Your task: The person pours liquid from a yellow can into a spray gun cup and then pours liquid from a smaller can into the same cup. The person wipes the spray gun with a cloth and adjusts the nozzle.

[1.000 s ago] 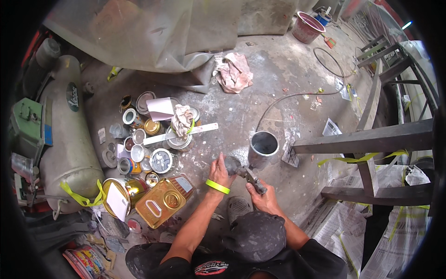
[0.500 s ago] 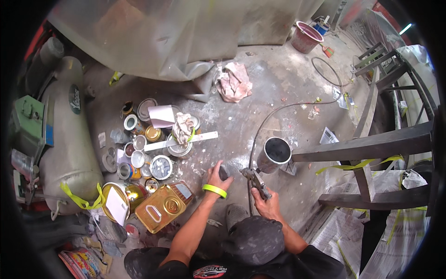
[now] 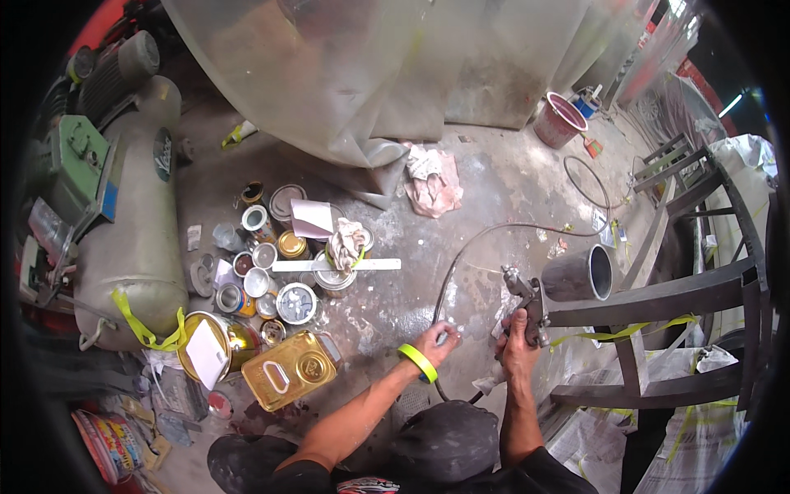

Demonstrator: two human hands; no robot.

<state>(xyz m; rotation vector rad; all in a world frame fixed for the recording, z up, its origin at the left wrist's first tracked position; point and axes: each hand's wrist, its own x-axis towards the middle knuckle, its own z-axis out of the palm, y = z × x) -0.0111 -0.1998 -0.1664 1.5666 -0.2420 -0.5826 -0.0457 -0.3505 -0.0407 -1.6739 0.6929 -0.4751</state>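
My right hand (image 3: 518,346) is wrapped around the grip of a metal spray gun (image 3: 527,296). Its grey cup (image 3: 572,277) lies tipped over, its open dark mouth facing right, close to the end of a dark beam. To the left, my left hand (image 3: 438,339) is closed, fingers curled together; whatever sits in them is too small or hidden to make out. A bright yellow-green band (image 3: 418,363) circles that wrist. The air hose (image 3: 461,255) curves over the floor and passes beside my left hand.
Several paint cans (image 3: 296,303), a white strip (image 3: 336,265) and a gold rectangular tin (image 3: 290,370) stand at the left. Beyond them is a compressor tank (image 3: 136,214). A dark wooden frame (image 3: 650,294) reaches in from the right. Plastic sheeting (image 3: 395,66) hangs behind a crumpled cloth (image 3: 433,183).
The spray gun has moved right and been tilted, so its cup went from upright to tipped rightward. My left hand moved right; the dark object it held no longer shows clearly.
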